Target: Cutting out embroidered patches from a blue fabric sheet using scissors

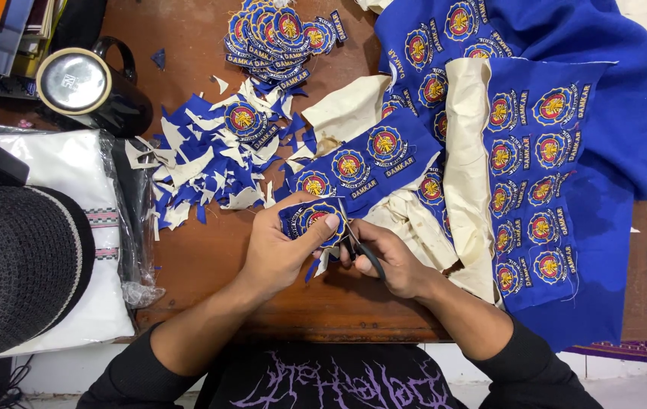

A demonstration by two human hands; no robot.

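Scraps [202,163]: blue and cream trimmings, heaped left of centre.
Pile [278,38]: finished patches stacked at top; done.
Left hand [282,246]: fingers pinch patch [310,220], long axis roughly left-right.
Right hand [391,261]: fingers curled around scissors [360,246], blades pointing up-left.
Cloth [535,159]: many uncut patches left, right.

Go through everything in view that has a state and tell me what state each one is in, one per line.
Left hand: gripping a round blue embroidered patch.
Right hand: closed on black-handled scissors, blades at the patch edge.
Blue embroidered fabric sheet: uncut, draped over the table edge.
Stack of cut blue patches: piled.
Blue and cream fabric scraps: scattered.
Black lidded mug: lid on.
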